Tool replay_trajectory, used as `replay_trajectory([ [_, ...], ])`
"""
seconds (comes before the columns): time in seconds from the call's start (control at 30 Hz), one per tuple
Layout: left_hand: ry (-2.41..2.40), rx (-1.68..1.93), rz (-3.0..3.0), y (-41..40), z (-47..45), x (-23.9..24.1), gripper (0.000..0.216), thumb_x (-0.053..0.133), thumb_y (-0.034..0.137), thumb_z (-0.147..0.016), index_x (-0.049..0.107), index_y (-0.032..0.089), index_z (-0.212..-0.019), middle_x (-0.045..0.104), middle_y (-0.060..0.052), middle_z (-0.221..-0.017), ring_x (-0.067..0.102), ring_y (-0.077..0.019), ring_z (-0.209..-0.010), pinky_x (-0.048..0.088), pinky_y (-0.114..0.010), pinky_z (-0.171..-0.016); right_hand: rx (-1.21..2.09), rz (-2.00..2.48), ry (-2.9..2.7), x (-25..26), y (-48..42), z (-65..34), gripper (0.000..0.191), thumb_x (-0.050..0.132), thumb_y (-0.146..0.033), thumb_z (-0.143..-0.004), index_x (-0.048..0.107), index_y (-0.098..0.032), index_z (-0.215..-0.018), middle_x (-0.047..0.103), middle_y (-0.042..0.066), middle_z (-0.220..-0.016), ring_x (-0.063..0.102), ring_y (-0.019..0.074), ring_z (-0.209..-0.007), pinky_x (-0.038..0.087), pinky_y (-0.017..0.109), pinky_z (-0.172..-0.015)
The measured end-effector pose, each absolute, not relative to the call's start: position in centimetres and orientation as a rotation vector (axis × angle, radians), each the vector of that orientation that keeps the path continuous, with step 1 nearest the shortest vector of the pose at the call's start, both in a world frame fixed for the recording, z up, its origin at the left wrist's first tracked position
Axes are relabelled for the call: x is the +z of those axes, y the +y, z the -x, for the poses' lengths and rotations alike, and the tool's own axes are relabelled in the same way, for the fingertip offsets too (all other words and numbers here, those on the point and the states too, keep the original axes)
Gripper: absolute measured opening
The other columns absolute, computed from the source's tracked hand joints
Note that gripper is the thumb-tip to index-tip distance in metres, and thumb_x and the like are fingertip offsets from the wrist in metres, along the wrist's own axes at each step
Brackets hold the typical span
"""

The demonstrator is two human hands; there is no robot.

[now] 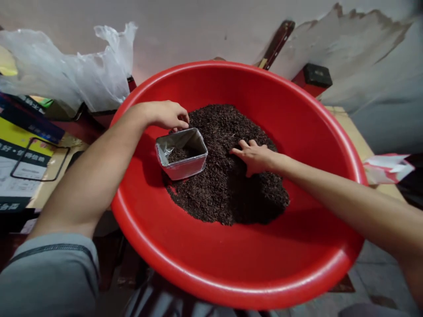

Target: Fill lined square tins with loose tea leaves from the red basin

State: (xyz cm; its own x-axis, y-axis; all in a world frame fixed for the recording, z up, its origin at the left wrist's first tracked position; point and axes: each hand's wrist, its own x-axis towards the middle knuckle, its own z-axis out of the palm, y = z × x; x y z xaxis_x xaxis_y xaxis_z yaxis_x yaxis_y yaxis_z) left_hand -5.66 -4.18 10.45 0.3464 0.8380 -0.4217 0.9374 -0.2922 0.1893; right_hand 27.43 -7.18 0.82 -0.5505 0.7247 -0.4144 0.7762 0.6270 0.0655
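A big red plastic basin [224, 264] holds a heap of dark, thin dried pieces that look like loose tea leaves [211, 193]. On the left part of the heap stands a small foil-lined box [185, 169], slightly tilted, with some of the same leaves inside. My left hand [170, 115] is at the far rim of this box, fingers curled down against it; the fingertips are partly hidden behind the rim. Toward the right of the heap, my right hand [254, 156] rests on the leaves with its fingers spread, holding nothing I can see.
Crumpled clear plastic bags [89, 75] lie over boxes at the left, near a yellow printed carton [20, 163] and a thin black frame [41, 179]. Behind the basin are a dark-capped red box [317, 75] and a peeling wall [205, 31]. A red-and-white packet [386, 168] sits at the right.
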Motion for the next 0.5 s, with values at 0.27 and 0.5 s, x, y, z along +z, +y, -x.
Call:
replay_trajectory([
  [0.27,1.566,-0.344,-2.296,-4.3,5.5,11.5,0.060,0.051,0.054,-0.090,0.068,0.025,-0.138,0.078,-0.006,-0.121,0.069,-0.0216,-0.110,0.046,-0.028,-0.098,-0.054,-1.162,2.689,-1.8,-5.7,-29.3,0.100,0.100,-0.033,-0.044,0.065,-0.032,-0.138,0.062,0.016,-0.134,0.063,0.0413,-0.108,0.056,0.047,-0.080],
  [0.5,1.604,-0.387,-2.316,-5.2,3.8,12.3,0.086,0.040,0.078,-0.085,0.066,0.015,-0.138,0.076,-0.006,-0.122,0.065,-0.0168,-0.107,0.045,-0.026,-0.098,0.062,-1.205,2.545,0.8,-7.2,-27.6,0.093,0.101,-0.028,-0.046,0.070,-0.023,-0.133,0.068,0.014,-0.135,0.069,0.0406,-0.114,0.057,0.046,-0.089],
])
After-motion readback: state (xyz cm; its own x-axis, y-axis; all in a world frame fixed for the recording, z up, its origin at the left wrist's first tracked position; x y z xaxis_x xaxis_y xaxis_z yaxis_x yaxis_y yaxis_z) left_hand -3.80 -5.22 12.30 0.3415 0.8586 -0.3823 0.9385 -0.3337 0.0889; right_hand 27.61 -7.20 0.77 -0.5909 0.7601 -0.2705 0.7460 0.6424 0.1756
